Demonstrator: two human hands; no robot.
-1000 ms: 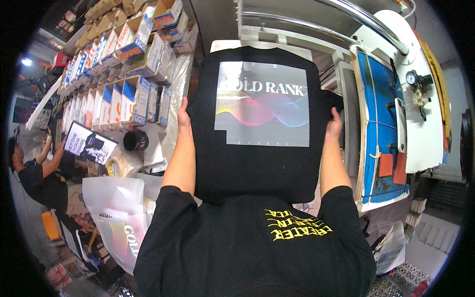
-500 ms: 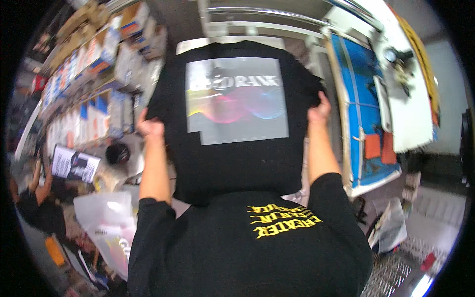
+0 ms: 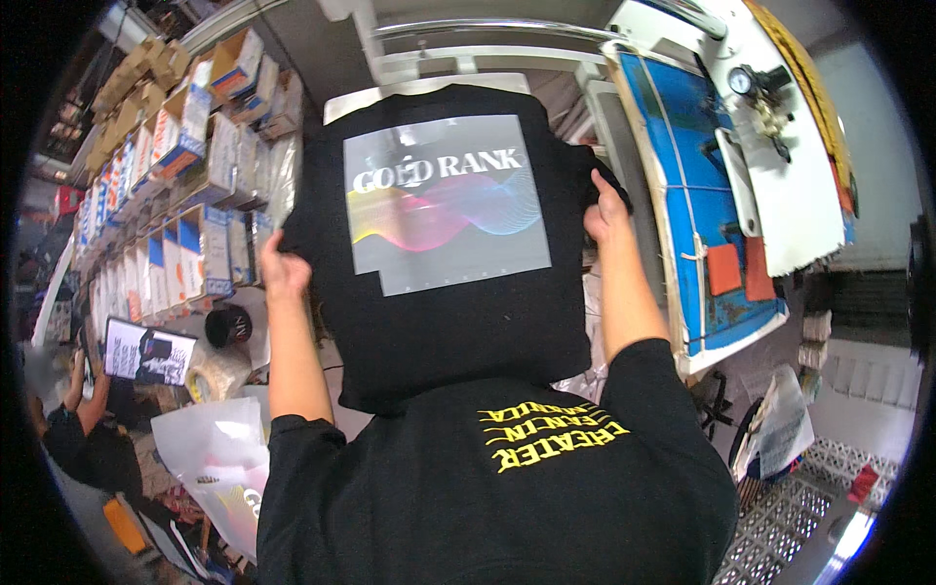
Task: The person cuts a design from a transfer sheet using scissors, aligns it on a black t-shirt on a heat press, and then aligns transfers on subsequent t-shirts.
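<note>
black shirt (image 3: 458,336) on pale board (image 3: 343,105), clear printed film (image 3: 448,222) on its front. left hand (image 3: 286,273) sits lower on the shirt's edge than a second ago; film looks unmoved, alignment likely intact. right hand (image 3: 607,214) at sleeve (image 3: 577,168); either grip: cannot tell.

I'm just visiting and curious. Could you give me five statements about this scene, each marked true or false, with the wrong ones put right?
1. The person's left hand and right hand are at opposite sides of the black shirt in front. True.
2. Nothing lies on that black shirt. False: a sheet with a yellow, pink and blue wave lies on it.
3. Boxes stand on the left and a blue panel on the right. True.
4. The left hand is on the middle of the sheet. False: it is at the shirt's left side.
5. A round gauge shows on the right. True.
</note>
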